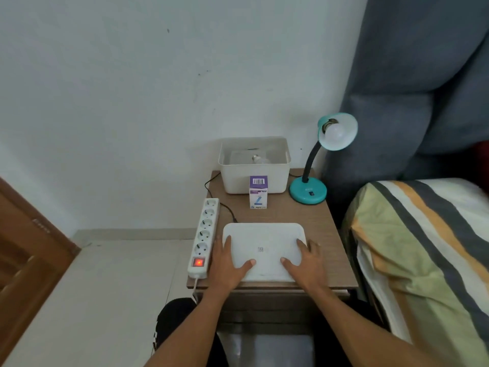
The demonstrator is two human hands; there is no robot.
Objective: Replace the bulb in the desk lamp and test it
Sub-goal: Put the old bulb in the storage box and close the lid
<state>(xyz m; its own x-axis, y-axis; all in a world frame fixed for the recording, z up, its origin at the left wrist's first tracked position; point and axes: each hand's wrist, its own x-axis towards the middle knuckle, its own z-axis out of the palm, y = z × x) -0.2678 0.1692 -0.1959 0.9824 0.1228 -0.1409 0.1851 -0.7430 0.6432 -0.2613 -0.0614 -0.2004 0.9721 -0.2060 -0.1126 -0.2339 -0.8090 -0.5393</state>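
Note:
A teal desk lamp [309, 193] stands at the back right of a small wooden table [325, 234], its shade tipped up with a white bulb [336, 131] in the socket, unlit. A purple and white bulb box [258, 192] stands upright in front of a cream bin [254, 178], which holds another bulb [258, 159]. A white flat lid [264, 251] lies at the table's front. My left hand [227, 263] holds its left edge with the thumb on top. My right hand [308, 263] holds the right edge the same way.
A white power strip [203, 237] lies along the table's left edge, its red switch [198, 262] glowing, and a black cord [225, 206] runs behind the bin. A bed with striped bedding [423, 255] and a grey headboard [412, 88] stands at right. A wooden door [29, 260] is at left.

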